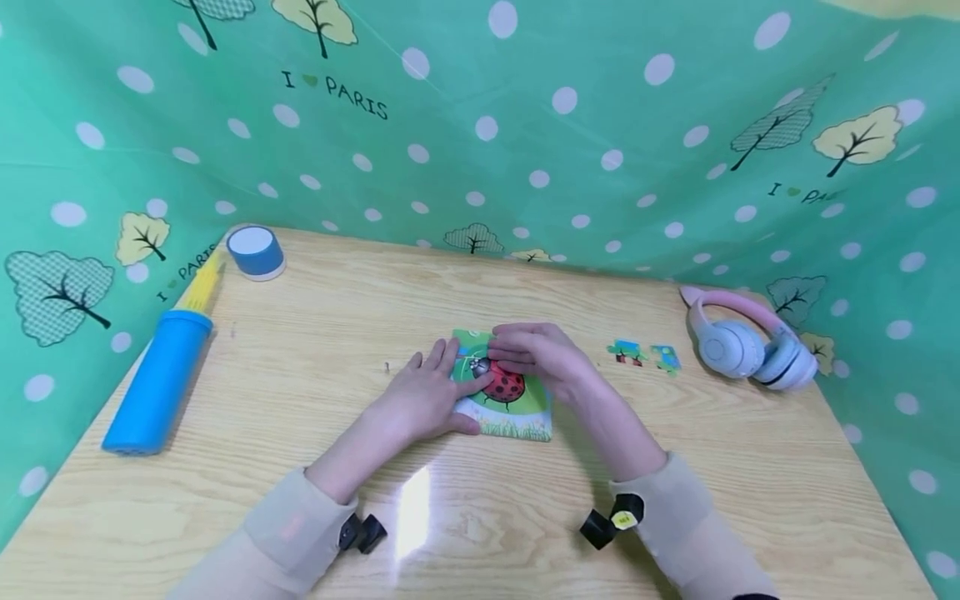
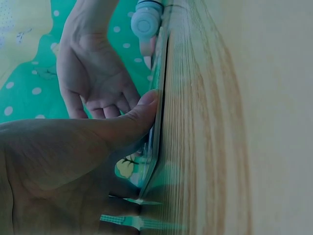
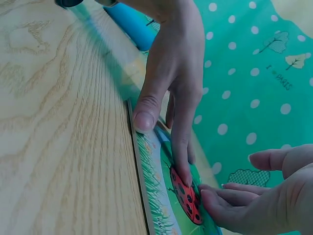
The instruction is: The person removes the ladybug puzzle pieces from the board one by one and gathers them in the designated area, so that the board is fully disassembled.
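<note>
- At near side of counter (image 1: 510, 517), sleeves (image 1: 300, 525) w/ black wrist cams (image 1: 362, 533) are seen.
- Next, L hand (image 1: 427, 396) is laid on L side of ladybird board (image 1: 510, 411); fingers straight, spread apart, nothing gripped; thumb is set by near L corner, one fingertip on ladybird (image 1: 506, 386).
- Just beyond, R hand (image 1: 546, 354) is held at far R part of board; fingers mostly straight, close together in head view, no grip seen; exact contact can't be told.
- Key relation (judged): board lies flat on counter btwn both hands, to R of L palm, to L & nearside of R palm; L hand is nearer. Ladybird's long axis is slanted, head far L, tail near R; board's longer side can't be told.
- Off R, well apart from board: two loose puzzle pcs (image 1: 627, 352), w/ R hand nearer; past them, headphones (image 1: 727, 348).
- Far L: blue pump (image 1: 159, 379); beyond, blue/white drum (image 1: 257, 257).
- Behind all, green dotted curtain (image 1: 480, 158) is hung.
</note>
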`<act>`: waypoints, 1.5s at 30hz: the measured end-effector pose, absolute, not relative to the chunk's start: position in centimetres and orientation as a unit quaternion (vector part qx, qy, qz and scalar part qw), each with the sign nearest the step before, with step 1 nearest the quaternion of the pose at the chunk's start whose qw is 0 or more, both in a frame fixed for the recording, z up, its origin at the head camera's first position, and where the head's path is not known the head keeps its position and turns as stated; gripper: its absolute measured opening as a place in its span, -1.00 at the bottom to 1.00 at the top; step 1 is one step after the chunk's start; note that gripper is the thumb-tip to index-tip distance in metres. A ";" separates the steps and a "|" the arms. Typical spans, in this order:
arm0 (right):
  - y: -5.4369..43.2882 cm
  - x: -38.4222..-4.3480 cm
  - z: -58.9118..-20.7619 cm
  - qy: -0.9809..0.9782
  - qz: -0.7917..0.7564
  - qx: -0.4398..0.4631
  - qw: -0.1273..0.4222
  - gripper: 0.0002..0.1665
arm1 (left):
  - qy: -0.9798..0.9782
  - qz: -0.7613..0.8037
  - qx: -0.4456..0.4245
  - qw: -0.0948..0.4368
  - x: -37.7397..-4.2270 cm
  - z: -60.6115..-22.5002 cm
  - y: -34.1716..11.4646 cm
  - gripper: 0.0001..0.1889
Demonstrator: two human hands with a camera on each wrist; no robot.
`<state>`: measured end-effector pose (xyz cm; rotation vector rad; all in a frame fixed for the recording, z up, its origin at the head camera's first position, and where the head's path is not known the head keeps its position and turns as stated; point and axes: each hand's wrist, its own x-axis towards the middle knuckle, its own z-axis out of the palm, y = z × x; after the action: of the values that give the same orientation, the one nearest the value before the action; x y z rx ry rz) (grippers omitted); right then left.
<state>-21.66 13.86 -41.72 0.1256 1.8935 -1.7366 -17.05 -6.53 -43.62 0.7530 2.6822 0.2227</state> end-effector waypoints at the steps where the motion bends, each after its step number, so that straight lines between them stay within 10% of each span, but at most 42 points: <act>1: 13.8 -21.8 -41.7 0.704 -0.648 0.051 0.286 -0.40 | 0.945 0.080 0.266 0.173 -17.1 -43.6 -6.6 -0.19; 45: 12.7 -22.5 -43.6 0.738 -0.644 0.086 0.183 -0.53 | 0.945 0.075 0.271 0.166 -17.1 -43.5 -6.5 -0.22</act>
<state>-22.49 12.65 -43.64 0.2426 2.0818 -1.8163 -17.07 -6.54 -43.49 0.7708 2.6910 0.2125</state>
